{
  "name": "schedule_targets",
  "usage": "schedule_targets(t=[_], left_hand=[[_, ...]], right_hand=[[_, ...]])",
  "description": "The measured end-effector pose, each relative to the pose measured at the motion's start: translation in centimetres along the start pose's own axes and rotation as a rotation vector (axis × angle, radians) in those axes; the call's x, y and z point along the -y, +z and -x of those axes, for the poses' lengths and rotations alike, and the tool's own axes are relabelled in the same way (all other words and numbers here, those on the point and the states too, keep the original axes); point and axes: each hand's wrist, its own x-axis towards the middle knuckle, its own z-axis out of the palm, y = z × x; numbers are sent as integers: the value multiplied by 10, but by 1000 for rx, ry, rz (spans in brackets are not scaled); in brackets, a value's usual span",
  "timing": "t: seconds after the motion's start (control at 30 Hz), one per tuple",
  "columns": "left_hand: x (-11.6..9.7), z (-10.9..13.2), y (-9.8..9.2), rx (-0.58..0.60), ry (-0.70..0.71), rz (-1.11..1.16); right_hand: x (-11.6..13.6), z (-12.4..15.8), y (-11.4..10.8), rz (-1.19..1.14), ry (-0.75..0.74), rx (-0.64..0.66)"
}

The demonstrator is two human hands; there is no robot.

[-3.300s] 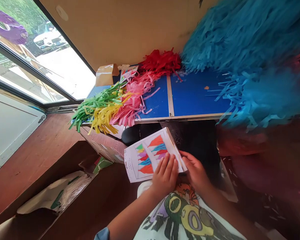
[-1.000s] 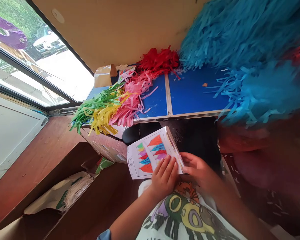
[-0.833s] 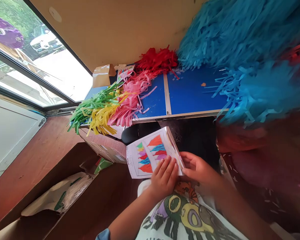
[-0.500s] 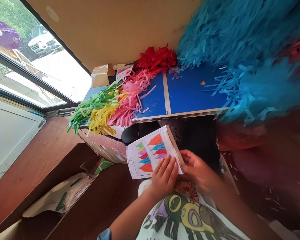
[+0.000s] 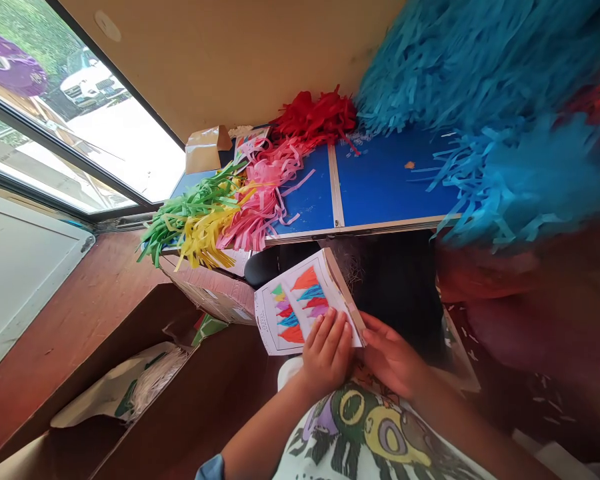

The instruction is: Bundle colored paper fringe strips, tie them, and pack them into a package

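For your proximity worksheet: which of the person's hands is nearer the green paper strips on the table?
Left. The left hand is below the green paper strips; the right hand sits farther right.

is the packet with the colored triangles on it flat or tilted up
Tilted: the packet rises away from the lap, gripped at its near edge by the left hand and right hand.

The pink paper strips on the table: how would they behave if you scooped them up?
The pink strips look thin and curled, so probably floppy and very light. They lie tangled with the yellow strips, so some would likely drag along.
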Motion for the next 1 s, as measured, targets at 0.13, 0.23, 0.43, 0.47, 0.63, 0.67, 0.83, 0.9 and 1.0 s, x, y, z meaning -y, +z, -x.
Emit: schedule_targets(t=[0.13, 0.23, 0.43, 0.47, 0.63, 0.67, 0.83, 0.9, 1.0], left_hand=[[1, -4, 0, 5, -15, -6], [2, -9, 2, 19, -21, -11], [0, -39, 0, 60, -22, -45], [-1, -46, -3, 75, -21, -55], [12, -83, -27, 172, 54, 85], [20, -92, -32, 156, 42, 121], [66, -141, -55, 14, -397, 329], [78, -158, -63, 156, -565, 612], [83, -172, -67, 337, -697, 929]], right_hand=[[-4, -1, -2, 23, -3, -8], [-5, -2, -3, 37, -32, -42], [19, 3, 5, 445, -284, -117], [26, 4, 8, 528, -312, -149], [57, 9, 14, 793, -412, -317], [64, 11, 15, 835, -442, -329], [108, 23, 28, 1037, -518, -241], [127, 28, 36, 1120, -483, -109], [148, 29, 46, 1162, -386, 71]])
